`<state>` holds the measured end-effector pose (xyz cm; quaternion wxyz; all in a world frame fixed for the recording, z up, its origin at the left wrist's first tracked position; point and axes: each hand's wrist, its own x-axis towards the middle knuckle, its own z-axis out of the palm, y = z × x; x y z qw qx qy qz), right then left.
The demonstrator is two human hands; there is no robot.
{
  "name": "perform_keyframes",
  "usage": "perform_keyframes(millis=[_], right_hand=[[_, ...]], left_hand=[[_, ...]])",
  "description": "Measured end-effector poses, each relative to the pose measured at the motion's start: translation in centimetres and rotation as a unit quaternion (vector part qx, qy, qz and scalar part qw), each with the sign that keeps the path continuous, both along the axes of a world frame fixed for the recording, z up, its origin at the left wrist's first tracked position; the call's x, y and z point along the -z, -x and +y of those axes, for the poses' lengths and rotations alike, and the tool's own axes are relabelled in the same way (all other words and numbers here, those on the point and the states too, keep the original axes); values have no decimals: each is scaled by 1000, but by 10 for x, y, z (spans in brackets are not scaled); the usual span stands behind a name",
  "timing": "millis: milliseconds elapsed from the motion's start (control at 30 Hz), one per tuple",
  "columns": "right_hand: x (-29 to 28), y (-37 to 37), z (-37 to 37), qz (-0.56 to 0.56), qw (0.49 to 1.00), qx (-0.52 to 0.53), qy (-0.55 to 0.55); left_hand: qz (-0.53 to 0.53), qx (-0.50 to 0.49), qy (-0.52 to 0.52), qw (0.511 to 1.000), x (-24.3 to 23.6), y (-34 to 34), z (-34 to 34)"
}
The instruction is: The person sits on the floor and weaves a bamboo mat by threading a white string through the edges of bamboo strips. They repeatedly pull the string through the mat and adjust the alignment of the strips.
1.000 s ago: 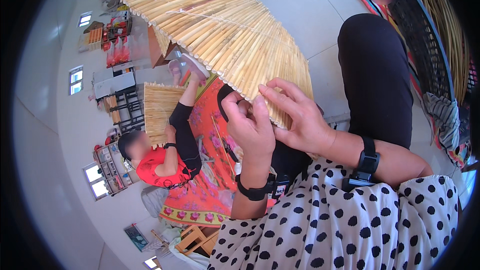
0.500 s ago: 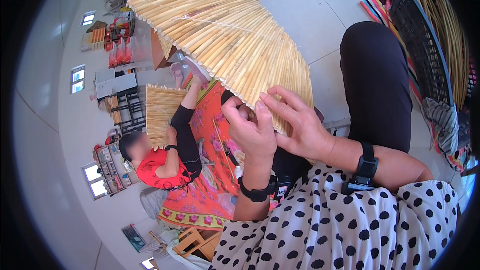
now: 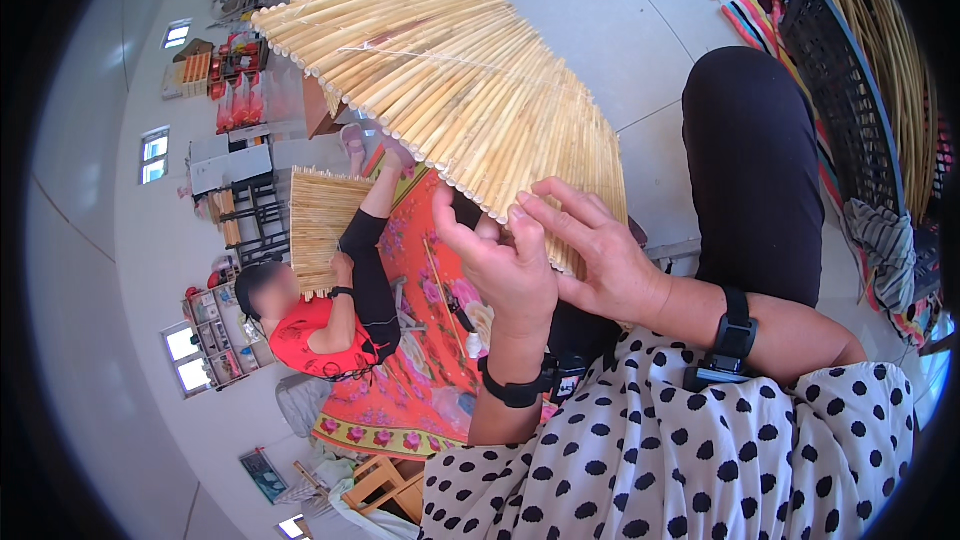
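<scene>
Tan mat (image 3: 450, 70) in two hands (image 3: 622, 258)

pale wall (image 3: 148, 230), small bright windows (image 3: 154, 156); grey tiled floor (image 3: 610, 35); cluttered shelf unit (image 3: 222, 332); wooden furniture (image 3: 408, 500) below, possibly stool.

Basket (image 3: 838, 90) right of mat (image 3: 470, 80)

A handicraft workshop is indicated by the reed mat (image 3: 470, 80) held in the foreground and by the second mat (image 3: 325, 220) held by another person (image 3: 308, 335). Long stalks (image 3: 885, 70) are stored in a black basket (image 3: 840, 90) at one side. The tiled floor (image 3: 645, 25) is partly covered by a floral rug (image 3: 345, 402), and stocked shelves (image 3: 216, 335) are set along a white wall (image 3: 140, 270) pierced by small windows (image 3: 154, 150)
</scene>
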<state>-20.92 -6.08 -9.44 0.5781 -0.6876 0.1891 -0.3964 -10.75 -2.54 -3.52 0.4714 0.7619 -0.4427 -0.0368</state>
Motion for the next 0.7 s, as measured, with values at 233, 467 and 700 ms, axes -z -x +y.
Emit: perform_keyframes(millis=[233,467,700], right_hand=[[8,3,4,14,1000,-19,3],[6,2,-2,18,999,36,20],[-1,3,-10,52,996,69,2]], left_hand=[[-104,54,-71,991,-3,-3,5],[-114,76,-31,990,-6,-2,-8],[-363,49,-72,928,-21,-11,1]])
